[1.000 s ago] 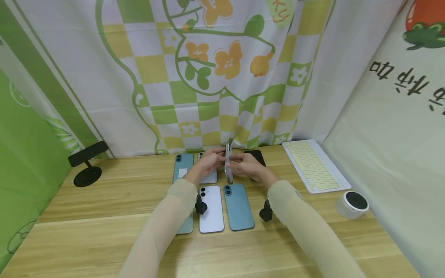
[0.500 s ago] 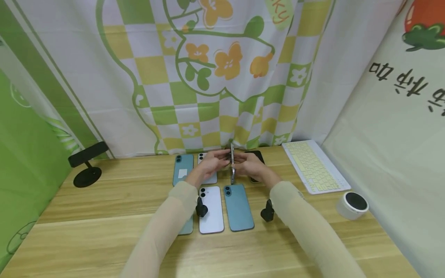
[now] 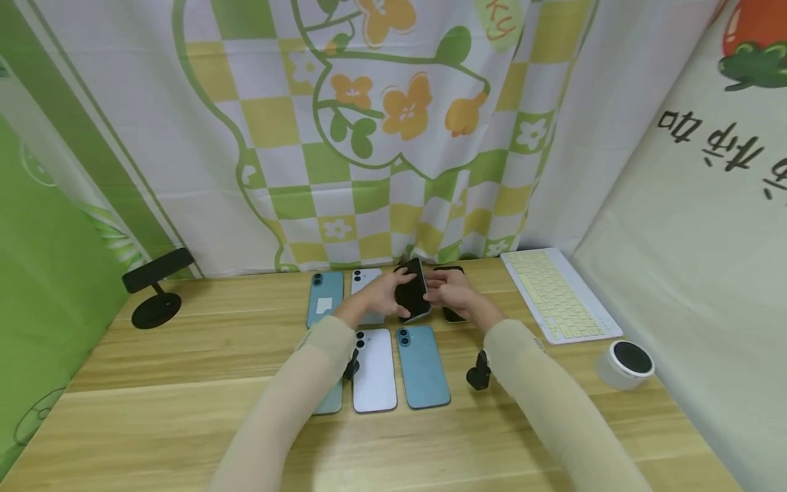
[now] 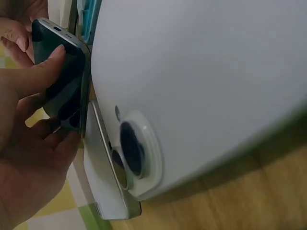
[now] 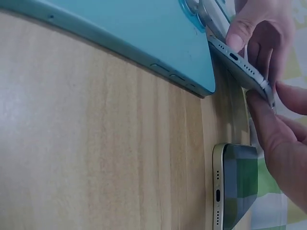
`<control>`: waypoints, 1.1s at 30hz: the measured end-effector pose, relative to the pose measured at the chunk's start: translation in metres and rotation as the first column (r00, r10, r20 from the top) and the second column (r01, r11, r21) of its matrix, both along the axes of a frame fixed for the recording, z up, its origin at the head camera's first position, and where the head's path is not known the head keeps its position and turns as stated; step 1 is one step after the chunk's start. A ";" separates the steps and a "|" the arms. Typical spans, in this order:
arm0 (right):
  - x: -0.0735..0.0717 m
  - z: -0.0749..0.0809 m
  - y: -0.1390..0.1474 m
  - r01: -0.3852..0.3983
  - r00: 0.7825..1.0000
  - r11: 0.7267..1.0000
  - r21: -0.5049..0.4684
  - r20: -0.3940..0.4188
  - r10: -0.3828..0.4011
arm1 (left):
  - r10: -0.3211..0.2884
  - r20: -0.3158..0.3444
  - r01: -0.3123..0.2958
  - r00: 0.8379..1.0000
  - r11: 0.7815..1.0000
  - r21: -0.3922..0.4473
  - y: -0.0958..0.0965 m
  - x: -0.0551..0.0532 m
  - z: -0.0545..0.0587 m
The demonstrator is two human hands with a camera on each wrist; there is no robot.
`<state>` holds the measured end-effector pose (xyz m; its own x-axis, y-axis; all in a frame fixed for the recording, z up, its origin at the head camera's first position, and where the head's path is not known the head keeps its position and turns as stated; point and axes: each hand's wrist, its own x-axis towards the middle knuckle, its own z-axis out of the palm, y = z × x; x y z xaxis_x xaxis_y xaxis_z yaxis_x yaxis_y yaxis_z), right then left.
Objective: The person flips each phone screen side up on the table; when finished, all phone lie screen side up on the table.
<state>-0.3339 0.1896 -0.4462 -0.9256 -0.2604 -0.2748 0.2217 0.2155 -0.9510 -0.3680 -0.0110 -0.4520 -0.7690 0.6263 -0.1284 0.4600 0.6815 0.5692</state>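
A black-screened smartphone (image 3: pixel 413 290) is tilted above the back of the wooden table, its screen toward me. My left hand (image 3: pixel 382 292) grips its left side; in the left wrist view the thumb lies on the screen and the fingers reach behind. At its right edge is my right hand (image 3: pixel 453 290). In the right wrist view, that hand's thumb and a finger lie on either side of the smartphone's lower corner (image 5: pixel 268 96), near its port end. Another dark-screened phone (image 3: pixel 453 315) lies face up under the right hand. A pale lilac phone (image 3: pixel 371 318) lies partly under the left.
Face down in front lie a white phone (image 3: pixel 378 383), a teal phone (image 3: pixel 424 369) and a pale green phone (image 3: pixel 330 403) partly hidden by my sleeve. Another teal phone (image 3: pixel 324 294) bears a white label. A keyboard (image 3: pixel 556 294) and white cylinder (image 3: pixel 625 365) stand right, a black stand (image 3: pixel 156 307) left.
The smartphone was edge-on between both hands; it has now turned so its dark screen faces me. My right hand has shifted slightly right, to its edge.
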 end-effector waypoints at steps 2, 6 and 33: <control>0.000 -0.001 0.001 0.016 1.000 0.999 0.032 -0.003 -0.016 | 0.005 0.004 -0.005 1.000 0.999 -0.044 0.001 0.000 0.001; 0.002 0.000 0.000 0.036 0.999 0.997 0.074 -0.008 -0.035 | 0.022 0.024 -0.020 0.999 0.996 -0.084 0.002 0.001 -0.001; 0.013 0.021 -0.018 -0.037 0.987 0.815 0.578 -0.107 0.121 | -0.018 0.011 0.019 1.000 0.986 -0.164 0.003 0.001 0.000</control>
<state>-0.3212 0.1717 -0.4250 -0.9469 -0.1688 -0.2737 0.0612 0.7410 -0.6687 -0.3673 -0.0077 -0.4517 -0.7558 0.6101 -0.2377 0.4683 0.7574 0.4550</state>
